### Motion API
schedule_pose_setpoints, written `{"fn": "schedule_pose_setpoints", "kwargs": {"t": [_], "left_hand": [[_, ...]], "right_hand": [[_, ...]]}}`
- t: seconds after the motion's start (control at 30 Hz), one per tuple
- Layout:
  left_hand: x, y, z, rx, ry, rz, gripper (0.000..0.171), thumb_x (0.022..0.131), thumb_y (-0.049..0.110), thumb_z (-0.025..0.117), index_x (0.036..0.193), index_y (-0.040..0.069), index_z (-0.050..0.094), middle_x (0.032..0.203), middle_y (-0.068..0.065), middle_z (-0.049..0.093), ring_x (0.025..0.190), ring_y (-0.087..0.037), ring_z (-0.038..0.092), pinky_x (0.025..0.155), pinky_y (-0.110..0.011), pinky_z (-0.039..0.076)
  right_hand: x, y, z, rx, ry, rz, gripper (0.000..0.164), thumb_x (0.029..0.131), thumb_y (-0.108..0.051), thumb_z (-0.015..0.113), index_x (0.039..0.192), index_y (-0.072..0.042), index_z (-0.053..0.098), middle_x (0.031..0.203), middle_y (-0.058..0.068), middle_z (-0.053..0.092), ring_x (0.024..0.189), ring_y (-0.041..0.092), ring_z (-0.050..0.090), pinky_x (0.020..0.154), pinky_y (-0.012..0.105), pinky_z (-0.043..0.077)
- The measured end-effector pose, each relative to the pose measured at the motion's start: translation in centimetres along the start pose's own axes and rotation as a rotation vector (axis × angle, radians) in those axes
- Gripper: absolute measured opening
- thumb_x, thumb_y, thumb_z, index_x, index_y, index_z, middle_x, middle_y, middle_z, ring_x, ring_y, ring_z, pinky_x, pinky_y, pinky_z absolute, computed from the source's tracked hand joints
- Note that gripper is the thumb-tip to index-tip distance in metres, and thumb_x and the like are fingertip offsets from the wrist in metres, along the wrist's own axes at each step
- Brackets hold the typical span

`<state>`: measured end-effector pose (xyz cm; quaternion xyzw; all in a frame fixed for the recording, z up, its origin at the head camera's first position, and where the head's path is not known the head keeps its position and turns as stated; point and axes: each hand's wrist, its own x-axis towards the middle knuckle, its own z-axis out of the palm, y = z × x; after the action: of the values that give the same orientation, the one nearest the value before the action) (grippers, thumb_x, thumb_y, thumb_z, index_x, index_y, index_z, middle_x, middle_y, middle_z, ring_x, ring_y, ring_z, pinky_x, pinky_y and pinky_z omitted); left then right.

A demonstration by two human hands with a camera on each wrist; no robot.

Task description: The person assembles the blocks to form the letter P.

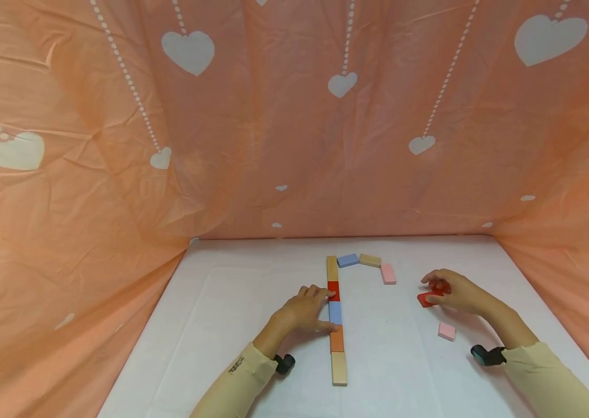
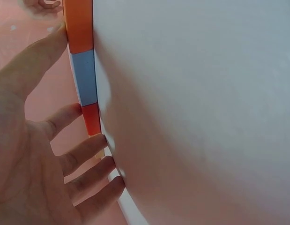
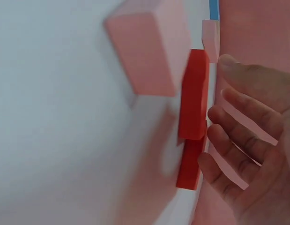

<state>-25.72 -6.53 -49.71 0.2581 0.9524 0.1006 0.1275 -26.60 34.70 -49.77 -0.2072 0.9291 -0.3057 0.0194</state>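
Note:
A straight row of flat blocks runs toward me: a natural wood block [image 1: 332, 268], a red block [image 1: 334, 286], a blue block [image 1: 335, 312], an orange block [image 1: 336, 341] and another wood block [image 1: 339, 369]. My left hand [image 1: 302, 310] lies along the row's left side, its thumb at the orange block and a fingertip on the red one. At the right, my right hand [image 1: 458, 292] is spread over two loose red blocks, a nearer one [image 3: 194, 98] and a farther one [image 3: 189, 171]. Its fingers are loosely bent right beside them.
From the row's far end a curve leads right: a blue block [image 1: 348, 260], a wood block [image 1: 369, 260] and a pink block [image 1: 388, 274]. A loose pink block [image 1: 447, 331] lies nearer me than the right hand. An orange curtain [image 1: 294, 145] with hearts surrounds the white table [image 1: 221, 290].

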Motion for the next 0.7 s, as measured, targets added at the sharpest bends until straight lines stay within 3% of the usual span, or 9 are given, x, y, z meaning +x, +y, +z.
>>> {"fn": "schedule_pose_setpoints", "kwargs": {"t": [0.1,0.47,0.7], "left_hand": [[-0.1,0.0,-0.1,-0.005,0.002,-0.001,0.085,0.091,0.059,0.080,0.158,0.020,0.047,0.150,-0.011,0.052,0.133,-0.030,0.049,0.108,-0.048,0.054],[-0.1,-0.1,0.1,-0.006,0.006,0.007,0.084,0.091,0.059,0.081,0.157,0.019,0.048,0.147,-0.010,0.053,0.131,-0.029,0.050,0.107,-0.048,0.054],[-0.1,-0.1,0.1,-0.008,0.007,0.006,0.084,0.090,0.058,0.081,0.158,0.019,0.048,0.148,-0.010,0.053,0.130,-0.029,0.050,0.107,-0.048,0.054]], "right_hand": [[-0.3,0.1,0.3,0.000,-0.001,0.000,0.036,0.090,-0.016,0.088,0.120,-0.004,0.073,0.106,-0.001,0.069,0.099,0.019,0.061,0.089,0.031,0.056],[-1.3,-0.4,0.9,-0.048,0.018,-0.016,0.037,0.088,-0.013,0.089,0.119,-0.005,0.073,0.112,0.005,0.070,0.106,0.028,0.062,0.092,0.038,0.058],[-1.9,-0.2,1.0,-0.086,0.027,0.019,0.035,0.086,-0.013,0.090,0.116,-0.004,0.073,0.115,0.012,0.069,0.111,0.038,0.057,0.092,0.053,0.058]]}}
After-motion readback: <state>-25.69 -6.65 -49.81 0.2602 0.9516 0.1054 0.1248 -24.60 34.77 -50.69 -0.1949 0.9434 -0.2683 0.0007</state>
